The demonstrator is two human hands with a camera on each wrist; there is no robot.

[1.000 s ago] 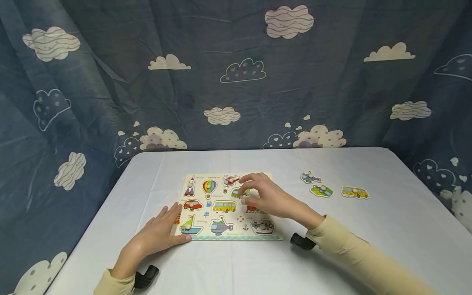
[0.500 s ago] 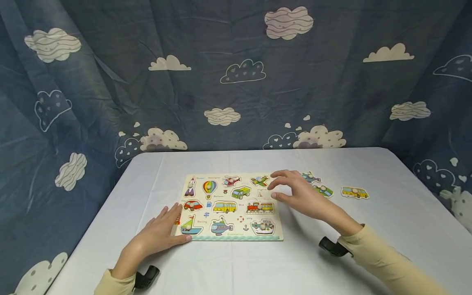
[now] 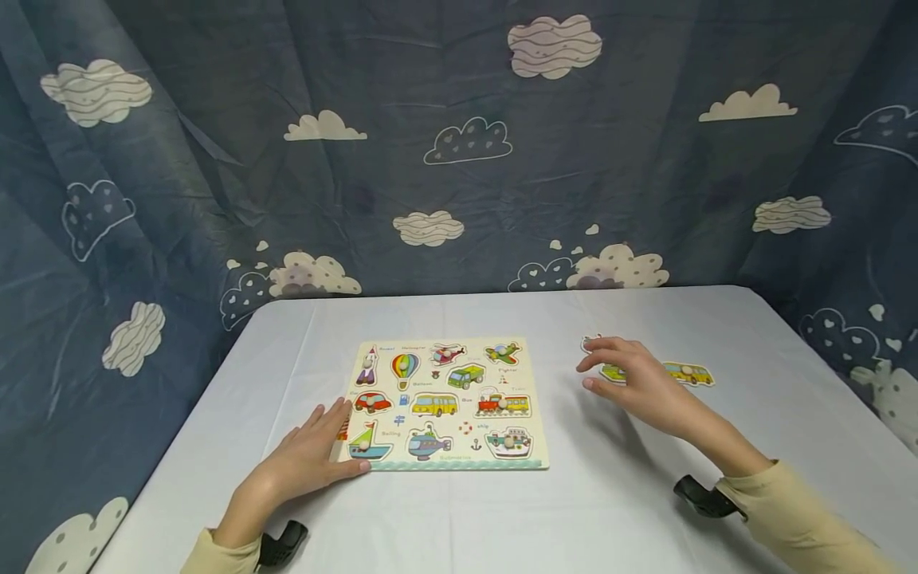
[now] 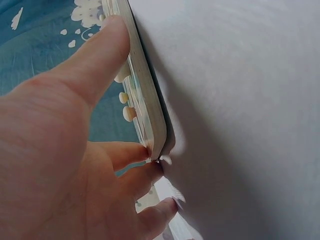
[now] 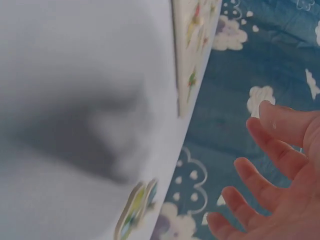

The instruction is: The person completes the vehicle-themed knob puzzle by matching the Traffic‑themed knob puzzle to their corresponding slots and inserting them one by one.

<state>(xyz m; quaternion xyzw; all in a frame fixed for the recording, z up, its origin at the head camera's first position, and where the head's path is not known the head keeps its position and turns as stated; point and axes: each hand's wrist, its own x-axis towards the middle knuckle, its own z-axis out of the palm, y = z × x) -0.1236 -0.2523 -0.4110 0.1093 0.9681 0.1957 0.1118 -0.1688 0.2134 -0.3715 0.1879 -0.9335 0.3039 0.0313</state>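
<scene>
A wooden peg puzzle board [image 3: 459, 464] with vehicle pictures lies on the table. My left hand [image 3: 304, 450] rests at its front left corner, fingers along the left side and the thumb [image 4: 112, 42] on the front edge. My right hand [image 3: 641, 391] hovers with nothing in it, fingers spread and slightly bent, right of the board. Under and behind it lie a green truck piece [image 3: 612, 373] and a blue submarine piece, mostly hidden by the fingers. A yellow bus piece [image 3: 690, 373] lies just beyond the hand. Several knobbed pieces sit in the board; its bus, truck and submarine pictures show no knobs.
A white cloth [image 3: 459, 518] covers the table. Behind it hangs a dark blue curtain [image 3: 402, 183] with cloud prints. A black wrist camera [image 3: 283, 546] is strapped under the left wrist, and another [image 3: 703, 498] under the right.
My right hand has moved right, from over the board to the loose pieces, uncovering the plane, truck and train on the board. The left hand has stayed in place.
</scene>
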